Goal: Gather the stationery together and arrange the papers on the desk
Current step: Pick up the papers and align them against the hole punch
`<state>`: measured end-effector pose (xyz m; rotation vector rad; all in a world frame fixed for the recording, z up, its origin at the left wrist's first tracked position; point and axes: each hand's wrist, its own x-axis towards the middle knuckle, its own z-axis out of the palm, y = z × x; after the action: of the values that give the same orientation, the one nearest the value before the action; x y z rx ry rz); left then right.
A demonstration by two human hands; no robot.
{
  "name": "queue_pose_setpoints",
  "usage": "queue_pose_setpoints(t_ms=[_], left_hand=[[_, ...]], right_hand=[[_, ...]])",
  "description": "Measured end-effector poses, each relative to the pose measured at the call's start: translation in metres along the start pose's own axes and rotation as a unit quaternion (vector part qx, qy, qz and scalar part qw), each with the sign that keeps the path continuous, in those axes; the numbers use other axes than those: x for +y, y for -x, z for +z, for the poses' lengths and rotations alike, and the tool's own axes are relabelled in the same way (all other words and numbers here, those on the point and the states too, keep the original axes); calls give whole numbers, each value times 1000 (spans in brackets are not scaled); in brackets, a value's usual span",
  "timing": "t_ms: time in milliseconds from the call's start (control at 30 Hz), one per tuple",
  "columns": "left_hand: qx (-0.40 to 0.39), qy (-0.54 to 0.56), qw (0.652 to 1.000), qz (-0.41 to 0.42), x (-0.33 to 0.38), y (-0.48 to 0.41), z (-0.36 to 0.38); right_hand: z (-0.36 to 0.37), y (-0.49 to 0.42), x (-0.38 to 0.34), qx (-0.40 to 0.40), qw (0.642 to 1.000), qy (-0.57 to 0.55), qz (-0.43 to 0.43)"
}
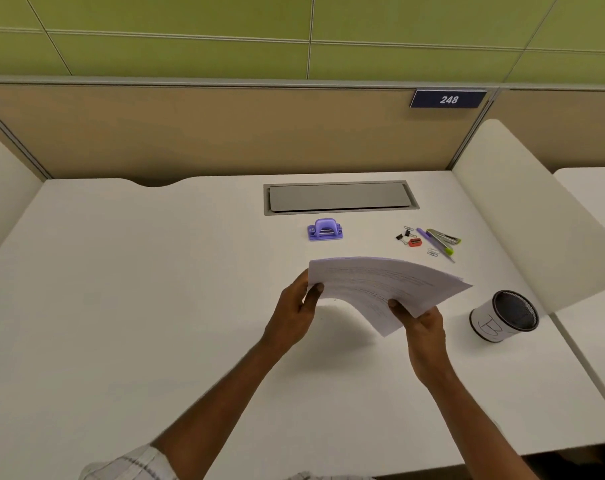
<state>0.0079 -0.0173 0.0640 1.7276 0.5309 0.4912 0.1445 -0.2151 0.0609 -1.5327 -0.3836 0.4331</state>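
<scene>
A stack of printed papers [380,285] is held above the white desk [138,289], fanned slightly and tilted. My left hand [294,313] grips its left edge and my right hand [424,330] pinches its near corner. Behind the papers a purple hole punch [325,230] sits on the desk. To the right lies a small cluster: black binder clips [404,235], a red sharpener [415,242], a purple pen [430,240], a green-and-grey stapler [444,236] and paper clips [432,252].
A mesh pen cup [503,317] with a white label stands at the right, near the white side divider [522,209]. A grey cable hatch [340,198] is set into the desk's back. A tan back panel carries a sign reading 248 [448,99].
</scene>
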Motion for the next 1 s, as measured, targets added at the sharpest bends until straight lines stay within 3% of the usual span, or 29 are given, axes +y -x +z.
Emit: queue_pose_setpoints(t_ms=[233,467,733,867,1000], left_hand=[[-43,-28,998,-21,-3,0,16],[25,-7,1000,-18,16,-7,11],[78,-11,997,-25,32,-27,-3],[90,-13,995,-32,36,-32,-8],[149,-21,983,-103,25,-33,-27]], right_hand=[[3,-3,6,-9,999,12,34],[3,-20,-14,0,1000,12,4],[19,-48,-30,-42,999,31,-3],[30,-55,-32,-65,997,-10,37],[54,-64,-23,-102,989,-25,107]])
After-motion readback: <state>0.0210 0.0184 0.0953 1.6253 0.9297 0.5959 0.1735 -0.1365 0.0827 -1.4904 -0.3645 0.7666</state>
